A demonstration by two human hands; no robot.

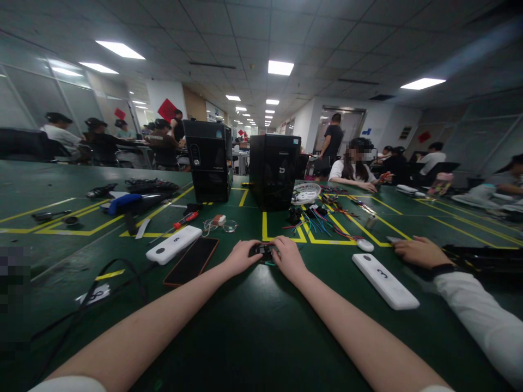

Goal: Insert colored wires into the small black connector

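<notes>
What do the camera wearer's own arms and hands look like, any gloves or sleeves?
No gloves on the left hand or right hand, and both forearms are uncovered. At the bottom edge, short white sleeves show. No watch, bracelet or ring is visible.

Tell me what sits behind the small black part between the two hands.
Behind the black part run yellow tape lines on the green table, then a black computer tower. The left hand and right hand cover its sides.

The counter (253, 326) carries two black computer towers (209, 163) (274, 173), two white numbered boxes (174, 245) (384, 281), one phone (191, 261), one white basket (306, 193), one red-handled screwdriver (186, 219), one pair of glasses (223, 224) and one small black part (265, 251).
</notes>
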